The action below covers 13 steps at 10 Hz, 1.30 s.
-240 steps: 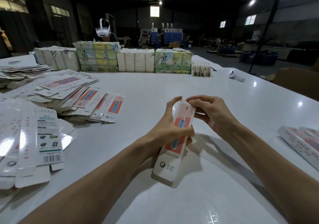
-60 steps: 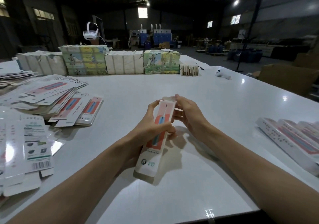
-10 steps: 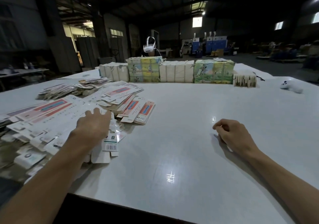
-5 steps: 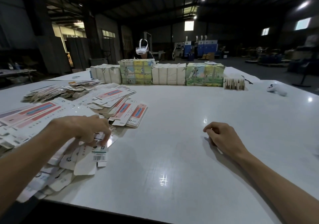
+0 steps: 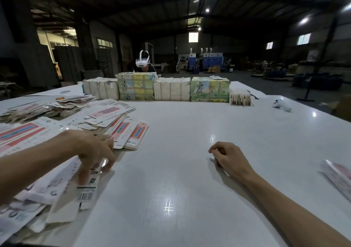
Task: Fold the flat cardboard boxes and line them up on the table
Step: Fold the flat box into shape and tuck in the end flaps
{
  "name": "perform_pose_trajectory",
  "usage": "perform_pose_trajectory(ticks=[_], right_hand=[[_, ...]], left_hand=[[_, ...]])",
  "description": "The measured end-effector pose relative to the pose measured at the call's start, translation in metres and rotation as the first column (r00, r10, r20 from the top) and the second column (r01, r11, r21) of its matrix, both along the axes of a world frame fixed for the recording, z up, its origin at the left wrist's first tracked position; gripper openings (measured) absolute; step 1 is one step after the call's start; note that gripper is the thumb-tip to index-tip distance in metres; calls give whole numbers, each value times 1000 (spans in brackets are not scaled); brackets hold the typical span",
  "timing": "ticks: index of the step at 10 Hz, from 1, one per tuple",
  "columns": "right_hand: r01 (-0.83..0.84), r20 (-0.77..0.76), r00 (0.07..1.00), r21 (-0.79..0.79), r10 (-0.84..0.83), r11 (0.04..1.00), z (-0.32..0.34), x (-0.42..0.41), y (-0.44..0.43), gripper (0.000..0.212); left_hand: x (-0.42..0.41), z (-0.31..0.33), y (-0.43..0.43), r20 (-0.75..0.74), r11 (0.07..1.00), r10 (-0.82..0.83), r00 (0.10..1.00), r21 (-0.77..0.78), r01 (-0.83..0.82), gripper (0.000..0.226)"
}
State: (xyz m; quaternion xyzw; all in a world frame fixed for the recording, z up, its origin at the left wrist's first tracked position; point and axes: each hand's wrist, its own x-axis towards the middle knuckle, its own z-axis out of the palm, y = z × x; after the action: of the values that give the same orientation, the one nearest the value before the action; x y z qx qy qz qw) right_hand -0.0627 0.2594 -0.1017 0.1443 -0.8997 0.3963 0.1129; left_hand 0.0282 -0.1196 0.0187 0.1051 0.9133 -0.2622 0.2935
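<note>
While the view from half a second back has it sitting deeper over the pile of flat boxes [image 5: 106, 117], the left hand [image 5: 95, 149] is now lying nearer the pile's right edge. The flat box [image 5: 86, 188] with the barcode is sitting further out toward the bare table [image 5: 190, 180]. Right hand [image 5: 228, 158] is staying almost where it was. The folded box held six seconds back is no longer showing in either hand. Folded boxes [image 5: 338, 178] are now showing at the far right edge, blurred.

Left forearm is coming in from the left edge, back of the hand facing up. Its fingers are curling downward and pinching the top end of the flat box; blur is hiding the thumb. Right forearm is reaching in from the lower right. That hand is resting on the table, fingers loosely curled and holding nothing.

Flat box is lying at the near right corner of the pile. It is long, narrow and white, with a barcode and a green stripe facing up, and its near end is overlapping other sheets. The pile is spreading over the left side of the table, several sheets showing a red panel with a blue shape.

A row of wrapped bundles [image 5: 171, 90] is standing along the far edge, with a white headset [image 5: 142, 61] showing just behind it. A white controller [image 5: 281, 106] is lying well off to the right.
</note>
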Motion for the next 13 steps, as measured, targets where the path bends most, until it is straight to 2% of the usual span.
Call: perform_pose_trajectory(ticks=[1,2,3,4,5,6,7,8,9,10,11,12,13], right_hand=[[-1,1,1000,-6,1,1000,-1,-2,1,25],[-6,4,1000,-7,6,1000,-1,-4,1,24],[-14,4,1000,-11,14,1000,-3,-5,1,24],[-26,2,1000,-7,26,1000,-3,-6,1,24],[-62,7,998,-89,63,994,-3,-5,-1,25],[-173,49,979,-337,200,925,2,1,-3,22],[-211,183,888,-654,422,726,11,5,-14,43],[-137,293,808,-751,511,646,17,6,-20,61],[-178,216,841,-755,496,631,18,8,-14,45],[-91,227,887,-769,403,633,16,5,-6,30],[8,273,905,-779,326,627,15,0,-3,26],[46,275,918,-787,284,615,13,-2,-4,26],[66,275,927,-789,255,610,10,-2,-5,29]], left_hand=[[-5,12,6,-44,998,-14,999,-57,11,55],[-11,12,8,-9,995,59,998,87,-58,49],[-14,3,8,7,966,38,999,257,-38,30],[-14,0,10,-100,834,-76,992,539,118,15],[-10,0,27,-358,502,-118,926,783,367,13],[-9,-10,58,-682,277,-81,727,685,674,12],[-12,-30,91,-842,211,-59,536,514,831,14],[-20,-56,117,-850,183,-56,524,508,842,16],[-28,-76,137,-805,153,-77,589,574,804,18],[-41,-89,145,-784,225,42,620,612,758,40],[-54,-89,155,-405,9,424,810,896,444,46],[-63,-85,175,328,-405,403,854,901,-155,37],[-65,-93,200,524,-530,234,819,775,-345,52]])
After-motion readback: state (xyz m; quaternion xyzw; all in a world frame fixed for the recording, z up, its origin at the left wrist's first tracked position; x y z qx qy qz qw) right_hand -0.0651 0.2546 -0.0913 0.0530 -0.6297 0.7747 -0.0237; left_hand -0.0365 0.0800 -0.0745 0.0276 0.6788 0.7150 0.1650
